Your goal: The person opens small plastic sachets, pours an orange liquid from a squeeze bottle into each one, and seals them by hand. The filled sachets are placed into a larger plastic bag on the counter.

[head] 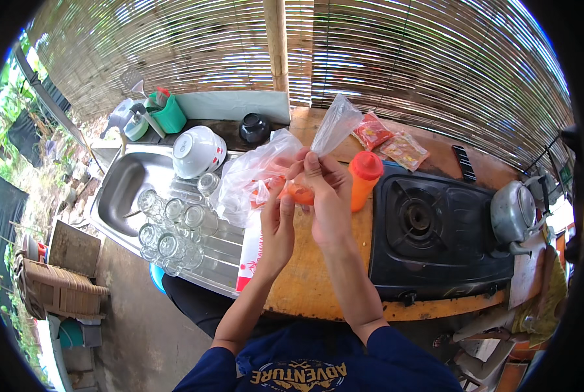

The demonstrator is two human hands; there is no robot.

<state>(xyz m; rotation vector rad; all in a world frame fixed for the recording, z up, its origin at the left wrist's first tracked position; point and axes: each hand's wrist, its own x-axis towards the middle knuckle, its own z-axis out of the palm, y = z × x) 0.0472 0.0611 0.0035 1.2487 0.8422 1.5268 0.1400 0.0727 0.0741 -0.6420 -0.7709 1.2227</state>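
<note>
My right hand (328, 188) pinches a clear plastic bag (337, 122), which stands up above its fingertips. Close beside it, my left hand (278, 220) has its fingertips raised near a small orange-red thing between the hands; whether it grips this cannot be told. A crumpled translucent plastic bag (243, 183) with orange-red contents lies behind and left of my left hand. Just right of my right hand stands an orange squeeze bottle (365, 181) with a red lid. Behind the bottle lie a red packet (371, 131) and a paler yellowish packet (404, 151).
Upturned glass mugs (171, 245) and white bowls (196, 152) stand on the steel sink's drainboard (218, 259). A black gas stove (439, 235) is at right, with a metal kettle (512, 213) on its far side. A black bowl (254, 128) and green utensil holder (171, 115) stand behind.
</note>
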